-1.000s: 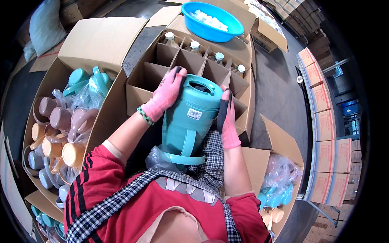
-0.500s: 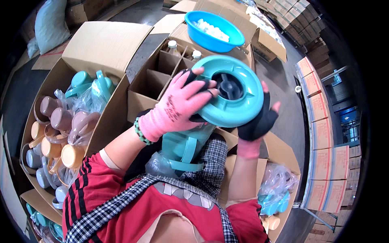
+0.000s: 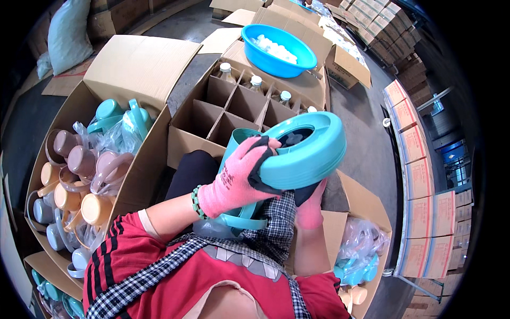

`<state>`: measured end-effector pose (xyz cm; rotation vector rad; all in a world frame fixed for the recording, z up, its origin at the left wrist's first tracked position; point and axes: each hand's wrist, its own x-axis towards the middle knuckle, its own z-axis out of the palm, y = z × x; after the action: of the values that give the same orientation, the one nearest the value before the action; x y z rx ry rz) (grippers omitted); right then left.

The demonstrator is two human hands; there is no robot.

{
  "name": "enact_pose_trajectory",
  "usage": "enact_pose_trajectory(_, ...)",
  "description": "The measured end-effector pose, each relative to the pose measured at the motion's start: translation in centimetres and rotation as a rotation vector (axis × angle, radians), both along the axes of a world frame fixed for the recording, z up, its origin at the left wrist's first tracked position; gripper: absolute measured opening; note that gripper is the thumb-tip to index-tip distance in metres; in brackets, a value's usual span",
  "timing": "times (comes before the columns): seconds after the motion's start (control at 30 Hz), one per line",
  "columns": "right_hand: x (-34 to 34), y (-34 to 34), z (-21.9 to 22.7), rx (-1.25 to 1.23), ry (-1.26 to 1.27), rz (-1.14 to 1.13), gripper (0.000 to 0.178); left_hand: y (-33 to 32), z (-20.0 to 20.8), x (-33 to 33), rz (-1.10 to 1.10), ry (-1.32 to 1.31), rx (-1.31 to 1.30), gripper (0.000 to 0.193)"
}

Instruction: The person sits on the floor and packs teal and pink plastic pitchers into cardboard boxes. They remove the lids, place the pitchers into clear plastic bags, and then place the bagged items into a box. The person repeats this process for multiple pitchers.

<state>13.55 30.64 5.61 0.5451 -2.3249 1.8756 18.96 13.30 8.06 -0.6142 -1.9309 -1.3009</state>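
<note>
A round teal plastic base (image 3: pixel 311 159), ring-shaped with a dark piece in its central opening, is tilted between both hands. My left hand (image 3: pixel 239 175), in a pink glove with black patches, grips its left edge, fingers over the rim. My right hand (image 3: pixel 309 206), gloved in pink and black, is closed at the underside; its fingertips are mostly hidden behind the base. On my lap, partly behind the left hand, rests a teal cylindrical container with its handle (image 3: pixel 241 220) toward me and clear plastic at its lower end.
Ahead stands a divided carton (image 3: pixel 191 139) with several white-capped glass bottles (image 3: pixel 256 84) along its far row. Beyond it sits a blue basin (image 3: pixel 308 61) of small white pieces. A carton of coloured handled parts (image 3: pixel 79 159) is at left; another with bagged parts (image 3: pixel 361 244) at right.
Both hands have come down with the teal base. It has tipped from showing its face to showing its side wall. The container's top now shows behind the left hand.
</note>
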Motion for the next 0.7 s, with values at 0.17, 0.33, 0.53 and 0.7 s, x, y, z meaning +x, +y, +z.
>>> enact_pose_trajectory(0.17,-0.9,0.4,0.6,0.021,0.155,0.288,0.051,-0.3,0.2,-0.1,-0.043,0.125,-0.032,0.058)
enact_pose_trajectory(0.33,-0.9,0.3,0.7,-0.091,0.07,0.287,0.05,-1.1,0.0,-0.4,-0.018,0.031,-0.074,0.058)
enact_pose_trajectory(0.53,-1.7,-2.1,0.0,-0.095,0.159,0.041,0.05,-1.1,-0.7,-1.3,0.14,-0.087,0.047,0.065)
enact_pose_trajectory(0.7,-4.7,-3.4,-0.7,-0.64,-0.311,0.441,0.042,-1.7,-0.5,-4.0,0.157,-0.032,0.042,0.067)
